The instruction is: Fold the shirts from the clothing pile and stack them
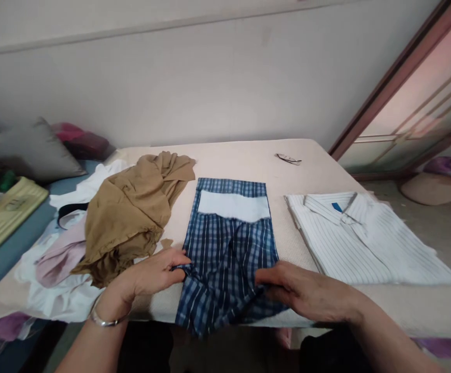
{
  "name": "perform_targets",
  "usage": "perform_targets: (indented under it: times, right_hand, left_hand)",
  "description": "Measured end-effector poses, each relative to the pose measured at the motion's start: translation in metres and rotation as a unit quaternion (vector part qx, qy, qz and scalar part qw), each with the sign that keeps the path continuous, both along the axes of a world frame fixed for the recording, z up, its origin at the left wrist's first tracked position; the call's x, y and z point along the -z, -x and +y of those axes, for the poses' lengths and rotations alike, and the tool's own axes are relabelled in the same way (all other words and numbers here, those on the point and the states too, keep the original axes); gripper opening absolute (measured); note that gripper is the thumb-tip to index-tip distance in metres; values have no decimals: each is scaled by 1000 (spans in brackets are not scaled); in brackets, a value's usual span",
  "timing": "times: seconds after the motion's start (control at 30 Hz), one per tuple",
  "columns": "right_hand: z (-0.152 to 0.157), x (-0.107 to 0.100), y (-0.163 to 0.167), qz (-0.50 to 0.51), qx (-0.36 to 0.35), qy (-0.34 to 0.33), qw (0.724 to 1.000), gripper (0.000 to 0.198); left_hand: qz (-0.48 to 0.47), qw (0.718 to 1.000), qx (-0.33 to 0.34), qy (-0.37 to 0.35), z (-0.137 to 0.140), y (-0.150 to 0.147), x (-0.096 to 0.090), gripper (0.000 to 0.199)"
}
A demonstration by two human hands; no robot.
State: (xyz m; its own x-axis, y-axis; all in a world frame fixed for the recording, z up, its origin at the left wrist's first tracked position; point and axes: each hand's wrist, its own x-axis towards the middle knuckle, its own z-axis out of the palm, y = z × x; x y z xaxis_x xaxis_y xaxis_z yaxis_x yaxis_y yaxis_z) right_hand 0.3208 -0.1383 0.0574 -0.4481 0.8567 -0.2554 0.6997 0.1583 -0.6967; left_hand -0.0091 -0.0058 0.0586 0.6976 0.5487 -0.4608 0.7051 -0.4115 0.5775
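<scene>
A blue checked garment (229, 254) lies in a narrow strip at the middle of the table, its near end crumpled and hanging a little over the front edge. Across its far part is a flat white rectangular piece (235, 205); whether paper or cloth, I cannot tell. My left hand (159, 269) pinches the garment's left side between thumb and fingers. On the opposite side, my right hand (295, 290) grips the right edge, its fingertips partly hidden by the fabric. Both hands are at about the same distance from the table's front edge.
A crumpled brown garment (132, 202) lies left, over white and pink clothes (60, 259). To the right sits a folded striped white shirt (365, 238). Eyeglasses (287, 159) rest near the back of the cloth-covered table (233, 160). A wall (210, 88) stands behind.
</scene>
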Motion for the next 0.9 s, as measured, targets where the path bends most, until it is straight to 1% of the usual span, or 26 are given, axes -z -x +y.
perform_targets:
  times: [0.03, 0.1, 0.13, 0.17, 0.2, 0.27, 0.3, 0.33, 0.37, 0.4, 0.43, 0.47, 0.5, 0.53, 0.57, 0.6, 0.63, 0.7, 0.77, 0.8, 0.83, 0.9]
  right_hand:
    - [-2, -2, -3, 13, -29, 38, 999, 9]
    - [-3, -4, -10, 61, -76, 115, 989, 9]
    - [-1, -5, -15, 85, -74, 133, 985, 10]
    - [3, -6, -20, 110, -61, 142, 982, 12]
    - [10, -6, -24, 138, -42, 147, 979, 15]
    - [32, -4, -34, 199, 6, 146, 969, 21]
    - [47, 0, -39, 229, 38, 138, 963, 24]
    - [63, 5, -43, 259, 79, 122, 955, 27]
    - [80, 13, -47, 287, 133, 97, 944, 30]
    - [95, 23, -50, 313, 201, 69, 926, 33]
    - [109, 34, -52, 338, 275, 43, 899, 35]
    - [121, 47, -53, 359, 346, 30, 866, 38]
    - [129, 60, -54, 373, 403, 30, 835, 40]
    - [134, 72, -55, 379, 444, 38, 811, 42]
    - [136, 83, -56, 377, 466, 51, 799, 43]
    - [136, 92, -56, 366, 475, 62, 798, 44]
    - [134, 100, -57, 348, 478, 64, 804, 45]
    - [130, 109, -57, 308, 481, 46, 820, 44]
    - [129, 110, -55, 276, 485, 15, 829, 39]
    - [129, 109, -54, 267, 484, 0, 833, 36]
    - [131, 107, -53, 264, 479, -13, 837, 34]
    - [134, 102, -52, 282, 457, -36, 843, 29]
  left_hand:
    - [-20, 998, 9, 52, -2, 2, 0, 19]
    - [-65, 984, 30, 162, -3, 4, 1, 13]
    - [-90, 974, 23, 205, -1, 3, 3, 12]
    - [-120, 965, -3, 232, 2, 1, 5, 11]
    - [-154, 955, -44, 248, 7, -3, 9, 10]
    - [-234, 924, -140, 269, 22, -17, 19, 11]
    - [-280, 900, -189, 276, 32, -27, 26, 12]
    - [-325, 870, -236, 284, 43, -37, 33, 14]
    - [-369, 835, -289, 289, 54, -48, 41, 16]
    - [-406, 791, -349, 296, 65, -57, 49, 19]
    - [-431, 745, -408, 305, 74, -65, 57, 23]
    - [-445, 701, -457, 319, 82, -71, 64, 29]
    - [-448, 665, -492, 339, 89, -75, 72, 36]
    - [-441, 642, -512, 361, 93, -77, 78, 42]
    - [-431, 633, -518, 380, 96, -77, 85, 47]
    - [-420, 636, -518, 388, 97, -77, 90, 49]
    - [-410, 648, -515, 384, 98, -76, 95, 49]
    - [-396, 685, -509, 339, 99, -75, 104, 45]
    - [-395, 713, -515, 265, 102, -76, 109, 39]
    - [-394, 719, -522, 236, 104, -77, 110, 35]
    - [-398, 720, -526, 218, 107, -79, 110, 33]
    - [-423, 715, -516, 210, 114, -81, 108, 32]
